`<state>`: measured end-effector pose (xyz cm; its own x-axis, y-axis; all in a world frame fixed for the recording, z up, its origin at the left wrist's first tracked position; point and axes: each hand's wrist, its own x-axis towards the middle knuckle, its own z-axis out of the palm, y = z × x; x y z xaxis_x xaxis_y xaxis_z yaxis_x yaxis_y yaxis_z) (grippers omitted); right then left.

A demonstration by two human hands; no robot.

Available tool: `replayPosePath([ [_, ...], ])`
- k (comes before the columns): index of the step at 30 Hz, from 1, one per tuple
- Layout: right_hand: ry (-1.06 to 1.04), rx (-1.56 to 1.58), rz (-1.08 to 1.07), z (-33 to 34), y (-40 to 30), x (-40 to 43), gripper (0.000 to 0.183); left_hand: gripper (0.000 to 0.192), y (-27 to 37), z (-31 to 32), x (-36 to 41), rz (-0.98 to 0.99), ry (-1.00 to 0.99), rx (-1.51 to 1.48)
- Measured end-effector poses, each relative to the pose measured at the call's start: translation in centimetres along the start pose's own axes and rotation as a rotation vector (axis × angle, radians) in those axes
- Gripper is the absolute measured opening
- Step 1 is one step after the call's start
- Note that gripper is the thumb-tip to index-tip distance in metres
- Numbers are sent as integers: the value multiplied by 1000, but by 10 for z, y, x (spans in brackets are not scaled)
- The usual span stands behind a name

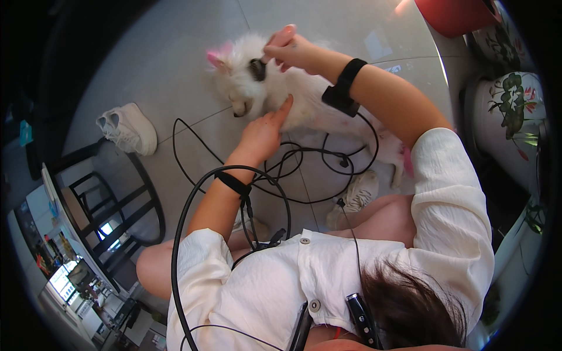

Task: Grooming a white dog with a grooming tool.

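Note:
A white, fluffy dog (pixel 303 94) with pink-tinted ears lies on its side on the grey tiled floor. Its head is at the left of the picture and its legs stretch to the lower right. My right hand (pixel 290 50) grips a pet grooming brush (pixel 257 69), whose dark, toothed head rests in the fur at the dog's neck. With its index finger extended, my left hand (pixel 263 134) touches the dog's chest fur and holds nothing. Both wrists wear black straps, and black cable (pixel 285 151) lies looped below the dog's belly.
White sneakers (pixel 131 128) stand on the floor at left, above a black metal-framed chair (pixel 127 197). Large floral-patterned pots (pixel 505 118) and a red container (pixel 456 15) stand at right. A thick cable (pixel 175 254) loops past my left arm.

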<state>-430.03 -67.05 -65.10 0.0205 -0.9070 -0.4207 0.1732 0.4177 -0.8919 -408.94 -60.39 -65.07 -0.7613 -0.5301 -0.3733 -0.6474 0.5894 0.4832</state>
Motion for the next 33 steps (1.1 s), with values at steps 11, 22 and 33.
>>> replayPosePath([
  [11, 291, 251, 108, -69, -2, -29, 20, 80, -7, 3, 2, -4, 0, 35],
  [22, 387, 306, -32, -75, -2, -43, 15, 80, -11, 8, 2, 11, 8, 16],
  [33, 420, 323, -121, -73, -8, -55, 18, 77, -10, 8, 3, 5, 16, -13],
])
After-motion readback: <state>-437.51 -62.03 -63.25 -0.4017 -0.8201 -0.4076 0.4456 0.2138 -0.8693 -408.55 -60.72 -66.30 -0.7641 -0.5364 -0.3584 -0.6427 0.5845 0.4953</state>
